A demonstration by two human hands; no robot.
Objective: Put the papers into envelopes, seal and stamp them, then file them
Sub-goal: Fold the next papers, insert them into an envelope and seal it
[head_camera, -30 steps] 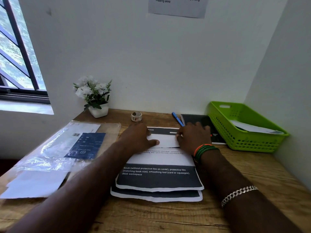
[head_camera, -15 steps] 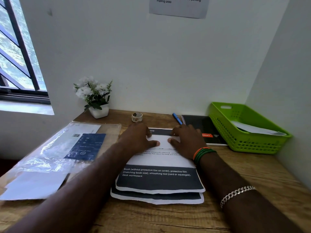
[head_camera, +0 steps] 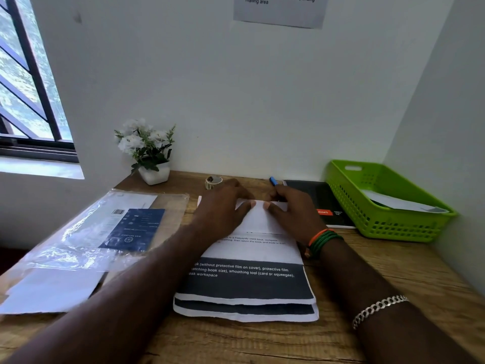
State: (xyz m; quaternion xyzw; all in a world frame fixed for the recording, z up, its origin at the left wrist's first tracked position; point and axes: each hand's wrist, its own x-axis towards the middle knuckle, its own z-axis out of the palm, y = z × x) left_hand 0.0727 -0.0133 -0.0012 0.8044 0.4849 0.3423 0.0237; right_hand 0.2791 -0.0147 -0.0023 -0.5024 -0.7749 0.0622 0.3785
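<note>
A small stack of printed papers (head_camera: 246, 285) with dark bands lies in the middle of the wooden desk. The top sheet's far end is folded back toward me, so its white back (head_camera: 258, 222) shows. My left hand (head_camera: 223, 208) and my right hand (head_camera: 294, 211) lie side by side on the fold, and both thumbs press on the white flap. A clear plastic pack of envelopes (head_camera: 105, 227) lies at the left, with a loose white envelope (head_camera: 52, 290) in front of it.
A green basket (head_camera: 388, 227) at the right wall holds a white envelope (head_camera: 399, 203). A black notebook (head_camera: 325, 203), a blue pen (head_camera: 273, 180) and a small roll (head_camera: 213, 182) lie at the back. A potted plant (head_camera: 147, 151) stands at the back left.
The folded flap has grown longer and now covers the sheet's dark header band. Both hands have slid a little farther from me and closer together along the fold.
</note>
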